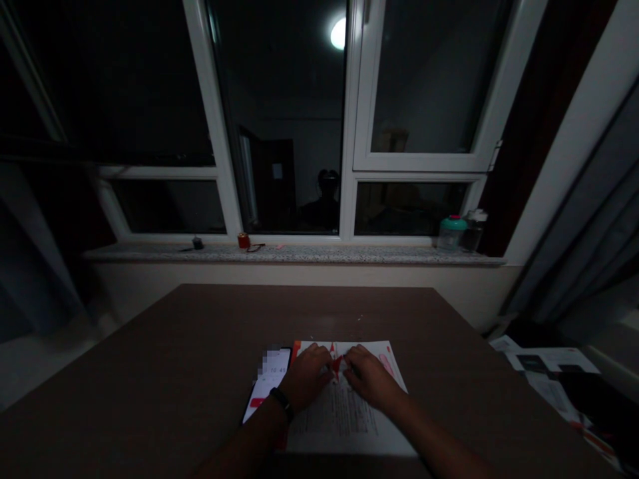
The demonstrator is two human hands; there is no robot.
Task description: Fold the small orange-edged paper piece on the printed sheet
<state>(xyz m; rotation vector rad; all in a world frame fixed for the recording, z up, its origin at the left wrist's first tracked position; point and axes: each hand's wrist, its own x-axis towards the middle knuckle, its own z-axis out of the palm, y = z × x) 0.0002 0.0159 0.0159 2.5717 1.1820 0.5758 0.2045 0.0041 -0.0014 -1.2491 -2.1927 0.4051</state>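
Between my two hands is a small red piece of folded paper with pointed ends, its exact shape partly hidden by my fingers. My left hand, with a dark band on the wrist, pinches it from the left with curled fingers. From the right, my right hand holds its other side, fingers bent and closed. Both hands rest low over a white printed booklet with an orange-red left edge. A phone with a lit screen lies just left of the booklet, close to my left forearm.
The brown table reaches toward a stone windowsill. On the sill stand a small red spool-like object, a small dark object and a jar with a teal lid. Papers lie beyond the table's right edge.
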